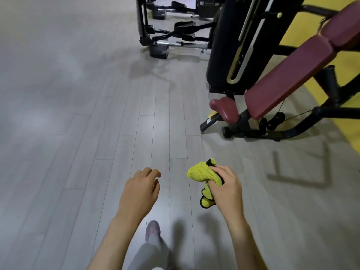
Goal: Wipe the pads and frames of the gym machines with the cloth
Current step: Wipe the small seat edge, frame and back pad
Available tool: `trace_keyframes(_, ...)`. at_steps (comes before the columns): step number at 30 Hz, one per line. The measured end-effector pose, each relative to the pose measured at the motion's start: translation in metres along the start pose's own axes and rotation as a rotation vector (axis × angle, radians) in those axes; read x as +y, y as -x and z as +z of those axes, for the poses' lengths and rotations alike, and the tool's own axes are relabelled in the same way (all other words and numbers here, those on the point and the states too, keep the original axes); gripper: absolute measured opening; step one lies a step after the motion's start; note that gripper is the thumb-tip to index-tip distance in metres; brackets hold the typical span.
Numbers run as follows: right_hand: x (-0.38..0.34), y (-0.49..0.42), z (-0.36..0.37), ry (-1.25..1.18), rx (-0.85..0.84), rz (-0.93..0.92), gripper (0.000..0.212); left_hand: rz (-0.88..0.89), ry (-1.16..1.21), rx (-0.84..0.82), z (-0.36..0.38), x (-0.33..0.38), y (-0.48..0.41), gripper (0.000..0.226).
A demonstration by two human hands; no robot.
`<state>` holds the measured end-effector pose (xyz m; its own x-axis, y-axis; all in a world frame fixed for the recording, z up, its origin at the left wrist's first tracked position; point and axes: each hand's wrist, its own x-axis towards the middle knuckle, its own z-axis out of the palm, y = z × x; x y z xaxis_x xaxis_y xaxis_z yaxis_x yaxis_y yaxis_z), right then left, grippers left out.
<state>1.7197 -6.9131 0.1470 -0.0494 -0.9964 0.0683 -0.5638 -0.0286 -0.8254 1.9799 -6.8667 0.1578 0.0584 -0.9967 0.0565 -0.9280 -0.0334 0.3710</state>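
Observation:
My right hand (227, 189) grips a bunched yellow cloth (200, 173) with black edging, held over the floor at lower centre right. My left hand (141, 189) hangs beside it with loosely curled fingers and holds nothing. Ahead on the right stands a gym machine with long maroon back pads (288, 76), a small maroon seat pad (225, 109) and a black tubular frame (303, 125). Its black weight-stack tower (231, 41) rises behind the seat. Both hands are well short of the machine.
A second black machine (165, 38) with footplates stands farther back at top centre. Grey plank flooring (78, 114) spreads left and ahead. A yellow wall (348, 117) runs behind the right machine. My shoe (153, 229) and grey trouser leg show below the hands.

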Motion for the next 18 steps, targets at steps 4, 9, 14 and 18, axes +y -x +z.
trace_keyframes(4, 0.006, -0.084, 0.03, 0.046, -0.009, 0.054, 0.042, 0.001, 0.052, -0.012, 0.018, -0.019, -0.104, 0.019)
trace_keyframes(9, -0.001, -0.207, 0.053, 0.075, 0.039, 0.155, 0.04, 0.061, 0.087, -0.049, 0.033, -0.024, -0.249, 0.017)
trace_keyframes(14, -0.009, -0.311, 0.056, 0.106, 0.184, 0.147, 0.039, 0.172, 0.088, -0.086, 0.03, -0.006, -0.378, 0.02)
trace_keyframes(18, 0.002, -0.375, 0.052, 0.106, 0.229, 0.184, 0.039, 0.236, 0.086, -0.133, 0.036, 0.016, -0.463, 0.022)
